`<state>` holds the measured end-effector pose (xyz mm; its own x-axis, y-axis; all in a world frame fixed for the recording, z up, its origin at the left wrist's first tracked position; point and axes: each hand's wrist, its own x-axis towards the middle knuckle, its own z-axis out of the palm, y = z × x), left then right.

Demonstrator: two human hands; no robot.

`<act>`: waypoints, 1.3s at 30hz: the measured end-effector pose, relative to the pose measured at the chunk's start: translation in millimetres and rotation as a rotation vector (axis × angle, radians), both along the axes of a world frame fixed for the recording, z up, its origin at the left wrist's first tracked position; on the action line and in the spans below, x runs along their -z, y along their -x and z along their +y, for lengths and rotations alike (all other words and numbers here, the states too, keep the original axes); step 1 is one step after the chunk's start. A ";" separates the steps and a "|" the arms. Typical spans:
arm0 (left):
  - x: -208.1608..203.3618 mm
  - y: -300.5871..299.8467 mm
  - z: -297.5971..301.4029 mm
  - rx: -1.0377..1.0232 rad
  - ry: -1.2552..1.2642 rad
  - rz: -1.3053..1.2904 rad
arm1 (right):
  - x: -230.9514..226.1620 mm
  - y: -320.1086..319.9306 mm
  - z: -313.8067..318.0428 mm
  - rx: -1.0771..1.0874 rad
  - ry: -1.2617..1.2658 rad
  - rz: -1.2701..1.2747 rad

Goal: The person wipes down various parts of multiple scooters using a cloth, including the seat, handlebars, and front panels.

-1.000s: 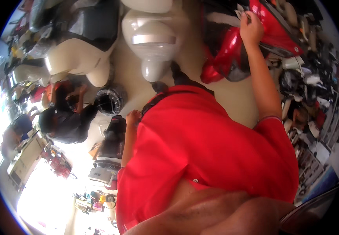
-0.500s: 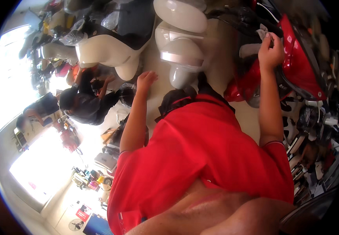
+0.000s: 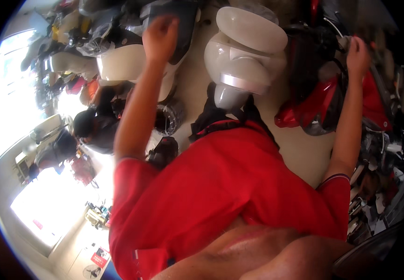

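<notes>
My right hand [image 3: 358, 55] is raised beside the red scooter [image 3: 372, 100], its fingers pinched on a crumpled grey cloth [image 3: 344, 43] near the handlebar. Only a little of that cloth shows. My left hand [image 3: 160, 38] is lifted in front of the dark seat or floor area of a cream scooter [image 3: 120, 61]; motion smears its fingers. Whether it touches the scooter I cannot tell. Between my arms stands a glossy off-white rounded body [image 3: 251, 51] with a silver band, in front of my legs.
Two other people are at the left, one a dark-clothed person [image 3: 100, 126] bending near a wheel [image 3: 169, 117]. More scooters and parts crowd the upper left and right edge. Pale floor [image 3: 300, 151] shows between the vehicles. A fan [image 3: 91, 271] is at the lower left.
My left hand has risen and moved forward to the cream scooter. My right hand has shifted right with the grey cloth. The off-white body now appears further right and lower.
</notes>
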<state>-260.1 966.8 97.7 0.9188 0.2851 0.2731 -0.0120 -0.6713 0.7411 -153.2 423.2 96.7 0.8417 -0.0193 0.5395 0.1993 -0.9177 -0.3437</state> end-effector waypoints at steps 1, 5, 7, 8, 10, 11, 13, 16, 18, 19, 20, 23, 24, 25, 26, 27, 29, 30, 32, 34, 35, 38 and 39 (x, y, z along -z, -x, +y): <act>-23.2 -26.8 -10.6 0.028 -0.081 -0.031 | 11.9 -9.7 -9.9 0.070 0.009 0.094; -24.6 -139.4 2.6 0.223 -0.719 0.118 | 5.9 -18.1 -32.4 0.178 0.080 0.413; 6.4 -190.7 4.7 -0.093 -0.273 0.257 | -13.1 27.9 12.2 0.301 0.138 0.388; 50.6 -225.4 27.4 -0.181 -0.251 0.139 | -28.0 46.9 37.7 0.398 0.175 0.334; 82.7 -283.6 96.4 -0.072 -0.241 0.393 | -19.3 71.4 65.5 0.263 0.033 0.186; 88.7 -294.4 76.7 0.119 -0.212 0.664 | -25.5 83.7 62.0 0.296 0.000 0.179; 77.3 -284.5 4.9 0.137 -0.066 0.678 | -43.3 91.5 60.2 0.500 0.090 0.280; 78.8 -281.8 14.5 0.400 -0.706 0.645 | -37.7 70.6 60.8 0.582 0.074 0.342; 45.9 -242.8 -20.3 -0.142 -0.329 0.625 | -27.9 60.3 47.7 0.507 0.012 0.257; 21.5 -222.8 -27.6 -0.325 -0.202 0.591 | -21.7 51.8 41.5 0.513 0.001 0.263; -12.7 -214.6 -39.3 -0.214 -0.137 0.726 | -21.8 46.9 25.4 0.451 -0.004 0.182; 9.4 -236.8 37.4 -0.052 -0.139 0.933 | 1.8 6.6 8.8 0.298 -0.071 0.091; 25.0 -245.2 64.8 0.059 -0.178 1.015 | 11.1 -4.5 6.1 0.252 -0.091 0.081; 20.1 -233.7 54.8 0.064 -0.090 0.993 | 19.4 -9.2 -1.7 0.230 -0.045 0.055; 16.9 -223.9 53.0 0.056 -0.095 0.998 | 18.4 -13.6 -0.3 0.225 -0.052 0.060; 14.5 -215.3 51.9 0.124 -0.047 0.991 | 15.5 -19.3 1.4 0.190 -0.095 0.065; 6.7 -200.0 90.2 0.189 -0.029 1.000 | -1.9 -34.0 25.2 0.057 -0.131 0.169; 11.7 -204.2 63.4 0.273 -0.235 0.929 | 39.8 -49.5 -27.7 0.214 0.016 0.084; 6.0 -186.3 58.7 0.203 -0.576 0.859 | 46.6 -57.2 -26.7 0.157 -0.089 0.104; 9.5 -146.7 93.3 0.461 -1.229 0.399 | 49.1 -72.1 -12.2 0.134 -0.100 0.141; -12.8 -132.3 55.8 0.225 -1.142 0.428 | 49.3 -70.7 -22.6 0.171 -0.061 0.180; -120.3 -87.2 5.0 -0.242 -0.675 0.397 | 52.6 -88.8 -45.5 0.139 0.008 0.254; -123.4 -79.5 32.4 -0.220 -0.617 0.261 | 54.2 -100.3 -43.1 0.079 0.017 0.276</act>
<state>-180.6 999.2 221.2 0.9149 0.3361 0.2234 0.2988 -0.9362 0.1849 -52.8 380.1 42.5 0.9532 -0.0836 0.2906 0.0279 -0.9326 -0.3598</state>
